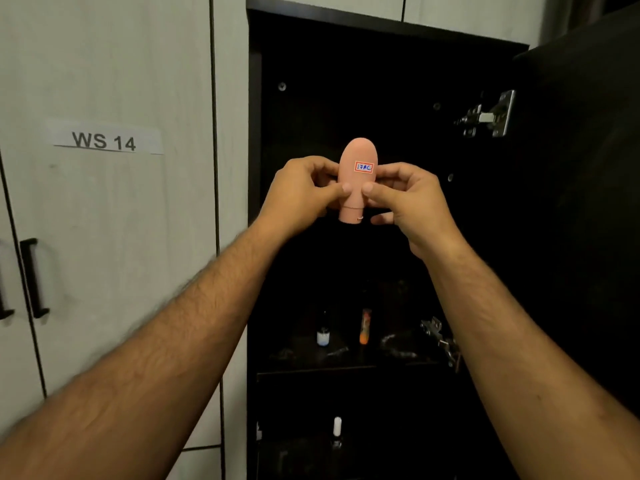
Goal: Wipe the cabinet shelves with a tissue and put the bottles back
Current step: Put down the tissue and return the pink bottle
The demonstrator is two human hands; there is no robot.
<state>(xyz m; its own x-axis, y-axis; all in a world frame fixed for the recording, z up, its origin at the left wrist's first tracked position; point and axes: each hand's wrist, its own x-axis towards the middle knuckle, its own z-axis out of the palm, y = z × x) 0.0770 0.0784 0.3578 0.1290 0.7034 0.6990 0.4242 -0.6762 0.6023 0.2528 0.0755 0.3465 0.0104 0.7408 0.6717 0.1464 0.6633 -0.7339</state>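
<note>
Both hands, left hand [304, 192] and right hand [408, 199], are pinching the peach bottle [358, 174] fingertip-tight at its narrowing lower body, and it's looking light, smooth, probably slippery.

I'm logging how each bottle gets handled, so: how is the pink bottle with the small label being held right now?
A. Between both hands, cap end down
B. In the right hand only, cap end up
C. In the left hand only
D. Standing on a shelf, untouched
A: the left hand and right hand both pinch the pink bottle, its cap end pointing down, before the open cabinet.
</note>
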